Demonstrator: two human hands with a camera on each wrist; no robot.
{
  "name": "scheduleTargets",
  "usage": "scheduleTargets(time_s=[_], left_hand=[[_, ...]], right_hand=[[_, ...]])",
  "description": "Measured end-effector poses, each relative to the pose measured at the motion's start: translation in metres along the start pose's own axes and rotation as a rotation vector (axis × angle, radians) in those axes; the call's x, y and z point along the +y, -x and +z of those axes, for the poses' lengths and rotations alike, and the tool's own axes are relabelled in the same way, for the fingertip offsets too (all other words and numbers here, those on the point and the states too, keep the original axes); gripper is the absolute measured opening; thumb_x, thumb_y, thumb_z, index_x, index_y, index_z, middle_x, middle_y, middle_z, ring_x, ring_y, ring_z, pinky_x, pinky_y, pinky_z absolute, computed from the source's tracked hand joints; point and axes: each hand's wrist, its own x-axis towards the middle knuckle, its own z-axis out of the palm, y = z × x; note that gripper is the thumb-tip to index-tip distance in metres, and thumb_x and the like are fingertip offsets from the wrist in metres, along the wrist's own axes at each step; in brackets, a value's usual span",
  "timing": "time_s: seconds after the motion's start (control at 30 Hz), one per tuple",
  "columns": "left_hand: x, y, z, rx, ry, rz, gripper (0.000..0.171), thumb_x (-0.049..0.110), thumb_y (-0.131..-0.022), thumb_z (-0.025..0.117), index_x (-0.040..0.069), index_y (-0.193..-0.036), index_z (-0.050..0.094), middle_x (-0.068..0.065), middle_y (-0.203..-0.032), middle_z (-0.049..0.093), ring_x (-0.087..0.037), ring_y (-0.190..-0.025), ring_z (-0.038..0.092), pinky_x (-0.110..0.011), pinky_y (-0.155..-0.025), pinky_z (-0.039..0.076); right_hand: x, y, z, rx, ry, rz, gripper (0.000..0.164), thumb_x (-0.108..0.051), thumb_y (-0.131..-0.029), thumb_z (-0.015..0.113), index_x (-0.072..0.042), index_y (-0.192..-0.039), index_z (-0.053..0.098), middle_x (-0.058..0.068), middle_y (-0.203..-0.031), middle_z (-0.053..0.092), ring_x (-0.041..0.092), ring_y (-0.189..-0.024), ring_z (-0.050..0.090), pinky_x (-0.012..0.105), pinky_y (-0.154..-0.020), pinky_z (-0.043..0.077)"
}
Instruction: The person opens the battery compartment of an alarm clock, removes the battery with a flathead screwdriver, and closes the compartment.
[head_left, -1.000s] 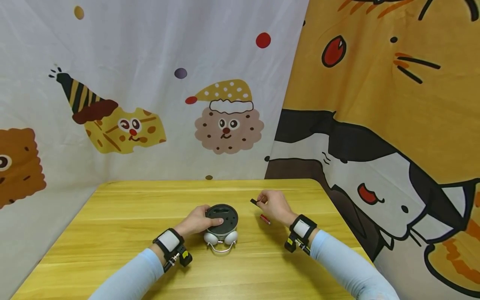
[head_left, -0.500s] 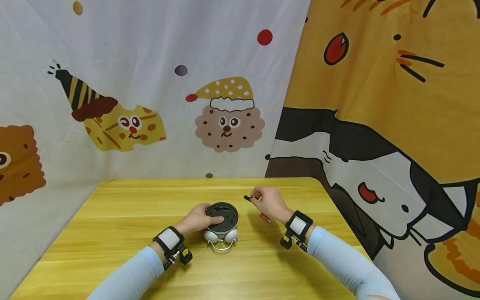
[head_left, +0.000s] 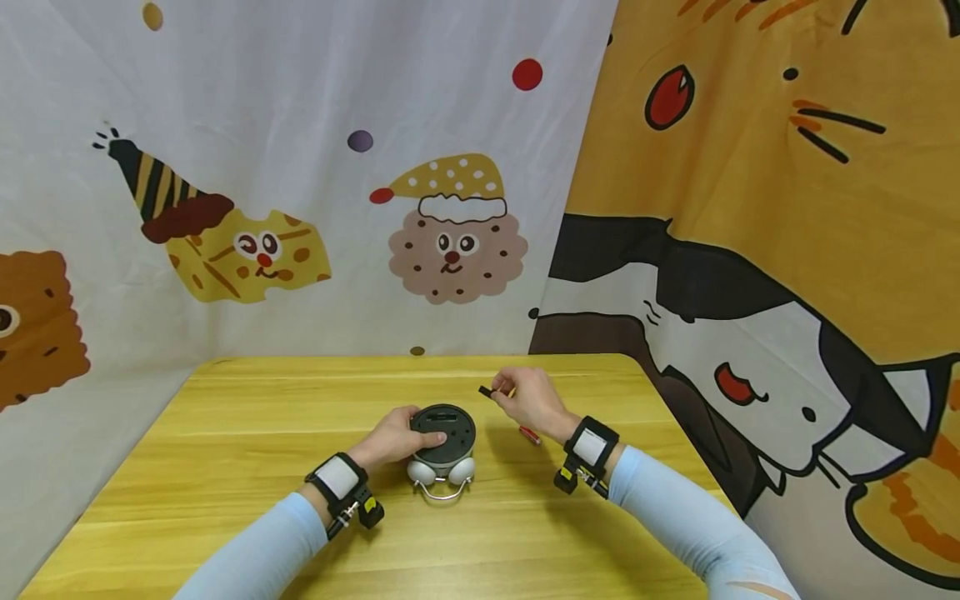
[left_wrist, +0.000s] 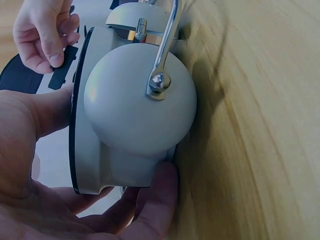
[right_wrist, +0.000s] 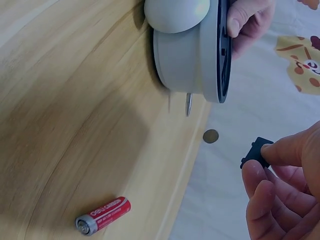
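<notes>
A white twin-bell alarm clock [head_left: 450, 450] lies face down on the table, its black back up and its bells towards me. My left hand [head_left: 395, 440] grips its left side, thumb on the back and fingers curled beneath the body, as the left wrist view shows. A slot shows in the back. Above the table, to the clock's right, my right hand [head_left: 534, 402] pinches a small black battery cover [right_wrist: 256, 153] between thumb and fingers, apart from the clock. A red battery [right_wrist: 103, 215] lies on the table below my right hand.
The wooden table [head_left: 225, 467] reaches back to a white curtain [head_left: 285, 100] with cartoon prints. On the right hangs an orange curtain [head_left: 720, 175] with large animal prints. A metal handle [left_wrist: 165, 45] joins the clock's bells.
My right hand has moved left and slightly away from me with the battery cover, closer to the clock. The left hand, the clock and the battery have stayed in place.
</notes>
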Motion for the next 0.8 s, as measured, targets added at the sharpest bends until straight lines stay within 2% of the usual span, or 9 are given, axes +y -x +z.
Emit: scheduleTargets(time_s=[0.17, 0.5, 0.8], left_hand=[[0.001, 0.001, 0.001, 0.006, -0.012, -0.003, 0.063, 0.033, -0.095, 0.09, -0.005, -0.14, 0.067, -0.018, -0.127, 0.078, -0.024, -0.11, 0.072, -0.044, -0.1, 0.06], [0.003, 0.002, 0.0, 0.01, -0.021, -0.003, 0.062, 0.032, -0.096, 0.09, -0.005, -0.139, 0.068, -0.017, -0.124, 0.079, -0.022, -0.106, 0.072, -0.041, -0.096, 0.06], [0.005, 0.004, 0.002, 0.013, -0.025, -0.001, 0.061, 0.033, -0.096, 0.09, -0.004, -0.139, 0.068, -0.017, -0.125, 0.078, -0.023, -0.109, 0.072, -0.045, -0.1, 0.059]], right_hand=[[-0.005, -0.002, 0.002, 0.003, -0.004, -0.027, 0.007, -0.015, -0.097, 0.087, -0.014, -0.101, 0.082, 0.0, -0.088, 0.084, 0.003, -0.066, 0.066, 0.022, -0.061, 0.052], [-0.015, -0.007, 0.006, -0.034, -0.015, -0.023, 0.004, -0.018, -0.099, 0.086, -0.017, -0.1, 0.082, -0.003, -0.092, 0.083, 0.004, -0.074, 0.066, 0.023, -0.066, 0.052], [-0.018, -0.012, 0.012, -0.069, -0.043, -0.027, 0.006, -0.02, -0.101, 0.084, -0.015, -0.1, 0.081, -0.005, -0.091, 0.082, 0.004, -0.073, 0.063, 0.023, -0.066, 0.05]])
